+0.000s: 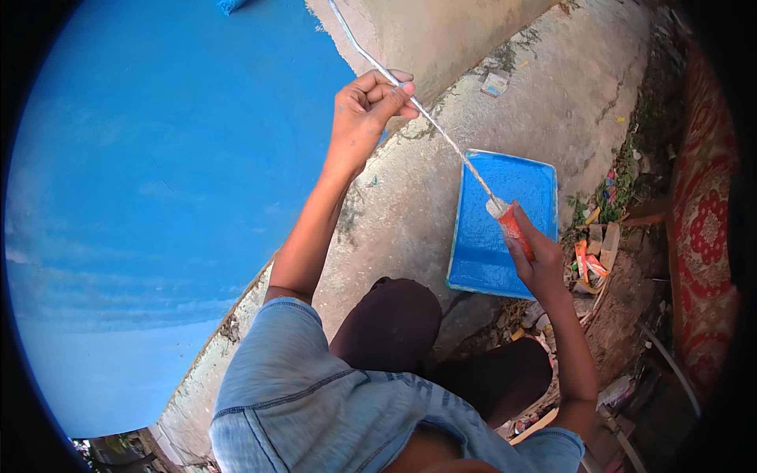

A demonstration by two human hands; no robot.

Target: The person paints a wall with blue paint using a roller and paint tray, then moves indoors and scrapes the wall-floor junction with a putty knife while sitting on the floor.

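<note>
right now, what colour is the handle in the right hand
The handle is orange-red with a whitish end, seen best in the head view.

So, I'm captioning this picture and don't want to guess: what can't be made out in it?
Far end of the metal rod: head view, cut off by the top edge.
Blue fuzzy piece: head view, mostly beyond that edge; whether it joins the rod is unclear.
Red-orange handle: head view, partly behind the right hand.
Paint tray's lower right: head view, behind that hand.

Diffuse daylight, fisheye curvature, black corners
</note>
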